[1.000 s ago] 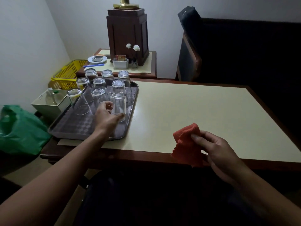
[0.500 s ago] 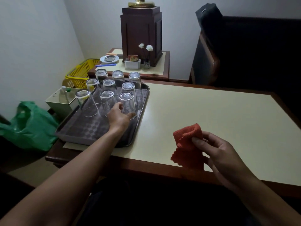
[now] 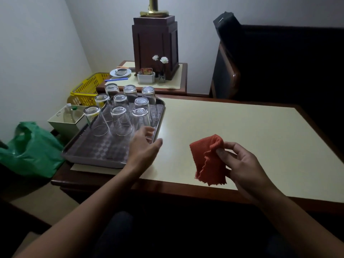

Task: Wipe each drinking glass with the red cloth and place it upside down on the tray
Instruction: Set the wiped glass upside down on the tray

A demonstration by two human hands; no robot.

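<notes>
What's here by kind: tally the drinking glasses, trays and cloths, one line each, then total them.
drinking glasses: 9, all upside down
tray: 1
red cloth: 1, held in the right hand
Total: 11

table (image 3: 232, 131) right: open | tray (image 3: 89, 155) rear: glasses (image 3: 121, 118) crowd; front strip seemingly free

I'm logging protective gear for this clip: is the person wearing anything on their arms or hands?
No. The left hand and right hand are bare, with no gloves, rings or watch visible. The left forearm and right forearm are bare too; no sleeve shows.
</notes>
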